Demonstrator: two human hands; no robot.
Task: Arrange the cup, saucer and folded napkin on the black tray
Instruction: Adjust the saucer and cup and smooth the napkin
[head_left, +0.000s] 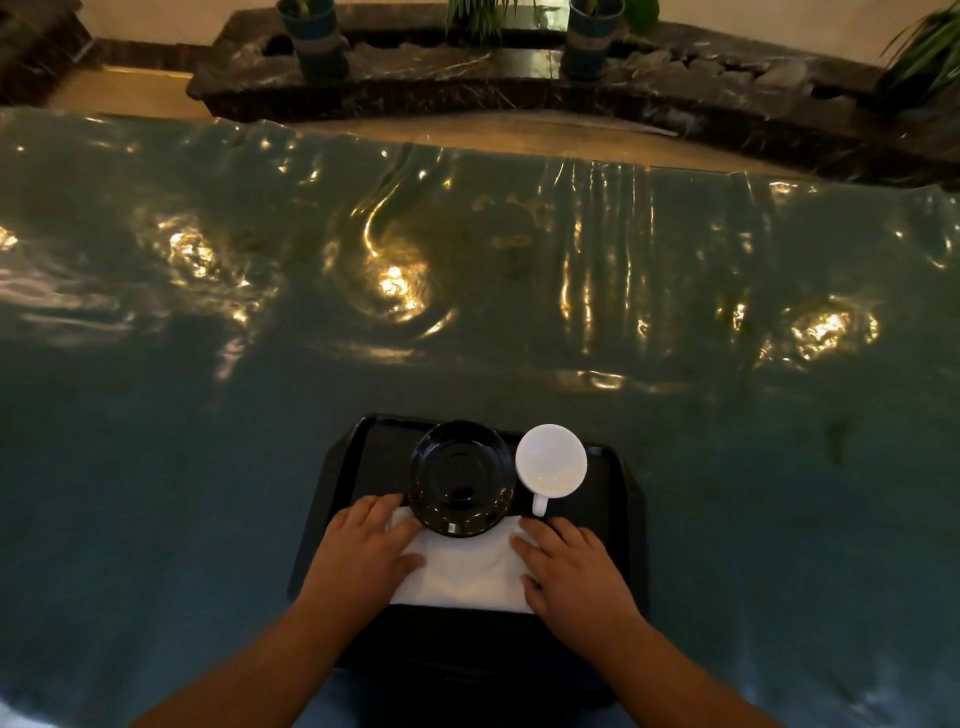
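Both my left hand (363, 545) and my right hand (569, 564) lie flat and open on the folded napkin (467, 571), gripping nothing, on the black tray (332, 467), its far edge under the saucer (460, 478) beside the cup (550, 460); I think next I must set the cup onto the saucer.

Both forearms are bare to the frame's edge (no sleeve shows), and the left hand (363, 551) and right hand (574, 566) wear nothing.
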